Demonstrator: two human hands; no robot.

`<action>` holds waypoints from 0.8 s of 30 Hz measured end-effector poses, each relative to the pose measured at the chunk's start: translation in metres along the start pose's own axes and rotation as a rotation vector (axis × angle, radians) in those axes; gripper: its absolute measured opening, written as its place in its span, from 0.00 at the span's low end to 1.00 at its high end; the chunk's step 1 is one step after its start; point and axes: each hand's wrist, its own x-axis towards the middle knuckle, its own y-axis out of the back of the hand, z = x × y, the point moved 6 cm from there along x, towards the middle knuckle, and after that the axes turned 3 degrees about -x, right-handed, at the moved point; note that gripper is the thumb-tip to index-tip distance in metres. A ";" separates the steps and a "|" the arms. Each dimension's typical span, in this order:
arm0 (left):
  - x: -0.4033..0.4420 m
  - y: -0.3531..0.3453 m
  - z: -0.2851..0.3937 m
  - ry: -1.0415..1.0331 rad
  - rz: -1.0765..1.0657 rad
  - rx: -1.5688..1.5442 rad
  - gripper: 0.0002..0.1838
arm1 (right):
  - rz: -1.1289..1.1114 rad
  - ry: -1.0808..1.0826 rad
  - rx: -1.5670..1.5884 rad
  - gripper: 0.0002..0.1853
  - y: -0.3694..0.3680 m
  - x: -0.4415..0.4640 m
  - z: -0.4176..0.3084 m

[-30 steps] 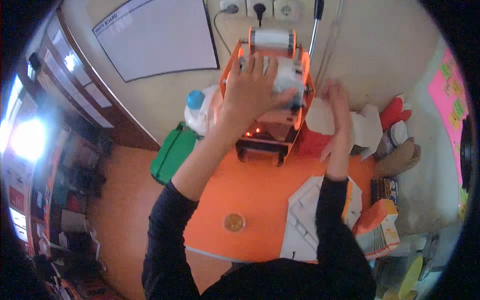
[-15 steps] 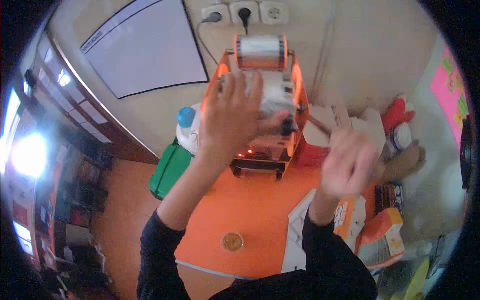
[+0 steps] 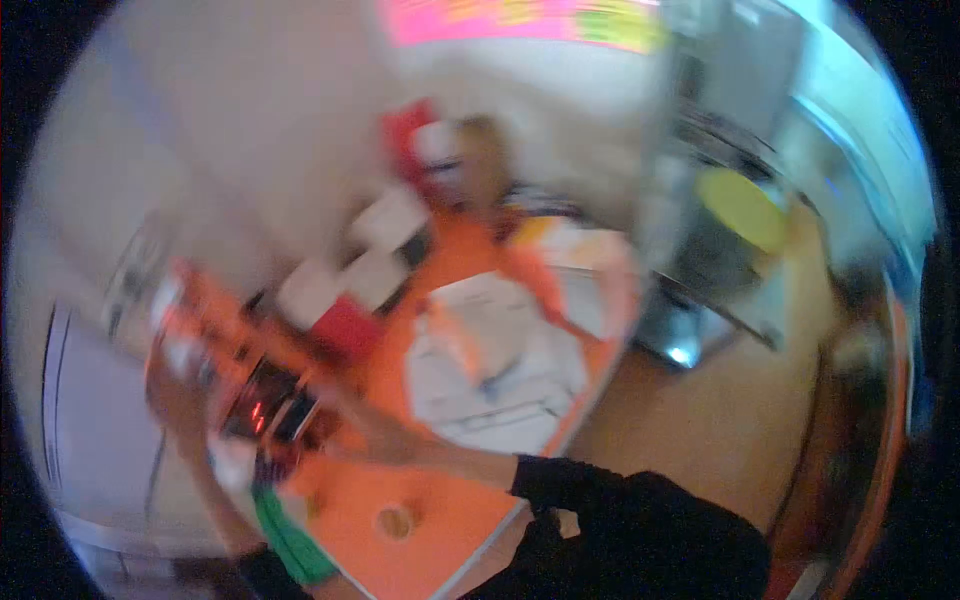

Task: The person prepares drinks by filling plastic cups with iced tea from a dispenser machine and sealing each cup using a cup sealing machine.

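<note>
Blurrily, an orange machine (image 3: 224,315) is seen at the left of the view, on the orange table (image 3: 450,510), with small red lights (image 3: 257,416) lit on its front. The two hands are kept apart, one on each side of it. The left hand (image 3: 180,402) is held right by the machine's side, and the right hand (image 3: 378,432) is held near its front, over the table. Whether the machine is touched, or whether the fingers are closed, cannot be told. A small round dish (image 3: 395,522) and a green case (image 3: 290,537) are seen close by. Past the right hand, a big white sheet (image 3: 470,402) is laid on the table, with a red thing (image 3: 347,328) farther back.
</note>
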 end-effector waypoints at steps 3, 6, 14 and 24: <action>0.007 -0.007 0.034 -0.120 0.074 -0.131 0.28 | -0.411 -0.200 -0.282 0.35 0.052 -0.172 0.006; 0.022 0.036 0.131 -0.170 0.243 -0.217 0.26 | -0.698 -0.752 -0.646 0.27 0.159 -0.417 0.000; -0.003 0.236 0.499 -0.373 0.615 -0.870 0.20 | 0.834 -2.189 -1.054 0.17 0.425 -0.890 -0.422; -0.106 0.400 0.982 -0.852 0.252 -1.288 0.13 | 1.129 -1.508 -0.726 0.24 0.673 -0.954 -0.388</action>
